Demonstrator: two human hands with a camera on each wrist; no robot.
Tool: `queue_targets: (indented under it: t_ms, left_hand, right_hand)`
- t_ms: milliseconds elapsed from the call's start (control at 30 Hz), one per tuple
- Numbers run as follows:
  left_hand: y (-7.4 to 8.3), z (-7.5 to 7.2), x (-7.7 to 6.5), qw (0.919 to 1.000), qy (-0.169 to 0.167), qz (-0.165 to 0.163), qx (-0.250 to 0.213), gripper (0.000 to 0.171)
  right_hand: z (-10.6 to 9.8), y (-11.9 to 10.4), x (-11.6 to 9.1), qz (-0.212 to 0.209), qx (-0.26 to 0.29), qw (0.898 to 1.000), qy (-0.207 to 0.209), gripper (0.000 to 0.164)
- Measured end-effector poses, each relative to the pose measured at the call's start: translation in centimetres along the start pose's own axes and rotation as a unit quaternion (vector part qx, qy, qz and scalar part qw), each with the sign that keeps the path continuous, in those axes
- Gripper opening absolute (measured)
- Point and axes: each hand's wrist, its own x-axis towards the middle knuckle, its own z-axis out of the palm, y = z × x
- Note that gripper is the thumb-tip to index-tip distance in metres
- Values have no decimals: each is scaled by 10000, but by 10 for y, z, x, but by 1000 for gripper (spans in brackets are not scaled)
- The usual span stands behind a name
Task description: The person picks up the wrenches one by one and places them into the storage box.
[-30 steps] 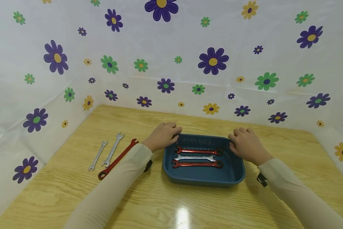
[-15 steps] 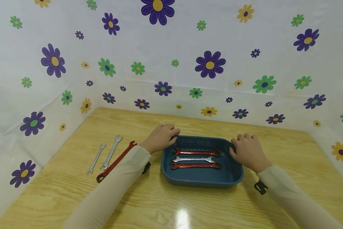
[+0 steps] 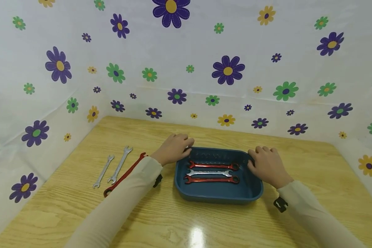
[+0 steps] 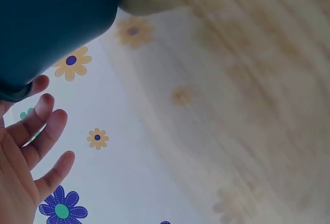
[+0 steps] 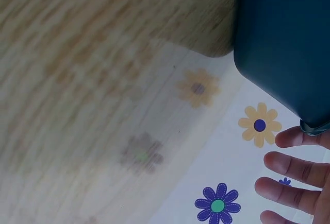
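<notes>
A dark blue plastic tray sits on the wooden table. My left hand pinches its far left corner, thumb at the inner side. At the far right corner, my right hand pinches the rim the same way. In the left wrist view, one fingertip reaches under the rim while the other fingers spread free. The right wrist view shows the index finger against the rim from below. Inside the tray lie a red wrench, a silver open-end wrench and another red wrench, roughly parallel.
Left of the tray, two silver open-end wrenches lie on the table, a small one and a longer one. A long red wrench is partly covered by my left sleeve. A flower-patterned white sheet stands behind the table.
The head view has tilted a little, shifting everything slightly left and down. Both hands stay at the tray's far corners, and the wrenches keep their places.
</notes>
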Motion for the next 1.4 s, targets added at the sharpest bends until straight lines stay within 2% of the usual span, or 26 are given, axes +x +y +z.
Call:
queue_targets:
  t_ms: [233, 533, 800, 1033, 1167, 1400]
  left_hand:
    - [-1, -4, -2, 9995, -288, -100, -81, 17]
    - [0, -7, -2, 9995, -121, -126, -268, 34]
    - [3, -20, -7, 9997, -3, -79, -218, 36]
    - [2, -39, -23, 9999, 80, -56, -114, 38]
    - [0, -52, -33, 9999, 112, -42, -52, 39]
    - [-9, -70, -53, 9991, 253, 96, 313, 43]
  right_hand:
    - [4, -3, -2, 30, -23, 10000, 13, 21]
    - [4, -7, -2, 32, -21, 10000, 57, 22]
    - [4, -6, -1, 40, 102, 9999, 60, 19]
    - [-1, -2, -4, -38, 252, 9997, -11, 11]
    - [-2, 0, -5, -137, 178, 9997, 85, 9]
    - [-1, -1, -4, -181, 128, 9997, 115, 8]
